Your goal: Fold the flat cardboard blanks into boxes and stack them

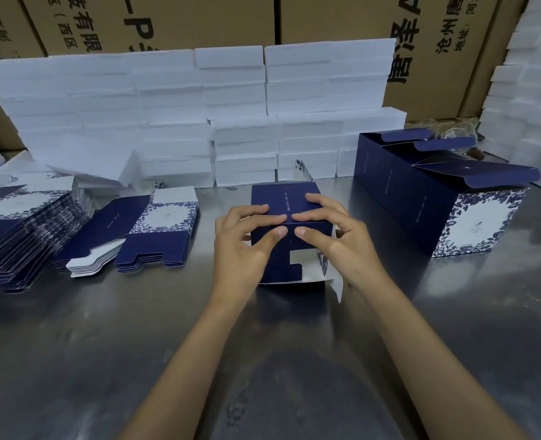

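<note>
Fingers of both our hands lie on the half-folded box, curled lightly over its top edge and pressing the dark blue panel, thumbs meeting near the middle. Our left hand holds the left part and our right hand holds the right part, so we hold the box from both sides and neither hand is free.

The box stands on the bench directly in front of us, at the centre, and its long axis seems to run left to right, across our view. Bottom flaps hang open on the side facing us, one white flap sticking out at the lower right. We judge that these flaps are to be tucked in next, toward us and below the fingers; both hands are equally near.

To the left, well apart from the box, lie the flat blanks in piles. To the right stand the finished boxes in a row with lids up, nearer to our right hand. Behind everything are white foam blocks and brown cartons.
</note>
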